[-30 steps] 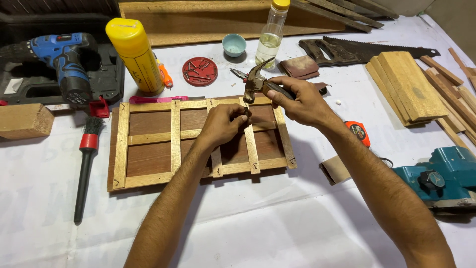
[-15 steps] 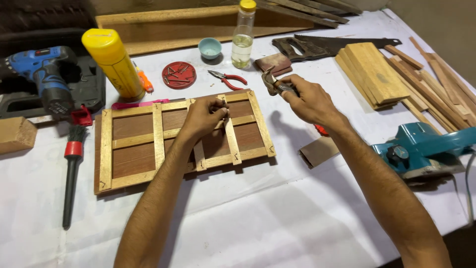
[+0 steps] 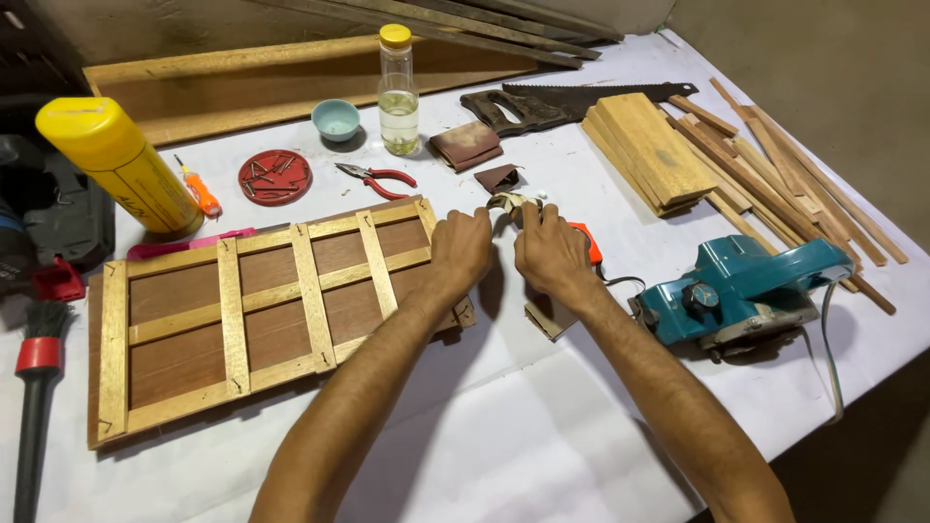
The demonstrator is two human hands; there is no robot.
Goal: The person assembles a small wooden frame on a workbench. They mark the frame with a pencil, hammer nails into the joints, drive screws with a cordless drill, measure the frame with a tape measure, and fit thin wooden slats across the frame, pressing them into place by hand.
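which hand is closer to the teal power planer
Right. The right hand is just left of the teal power planer, with only a small gap of cloth between them. The left hand sits farther left, over the wooden panel's right corner.

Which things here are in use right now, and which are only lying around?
In hand:
left hand and right hand, both at a small pale object, too hidden to identify
slatted brown wooden panel under the left wrist

Lying about:
red-handled pliers
teal electric planer
yellow cylindrical can
hand saw
clear plastic bottle
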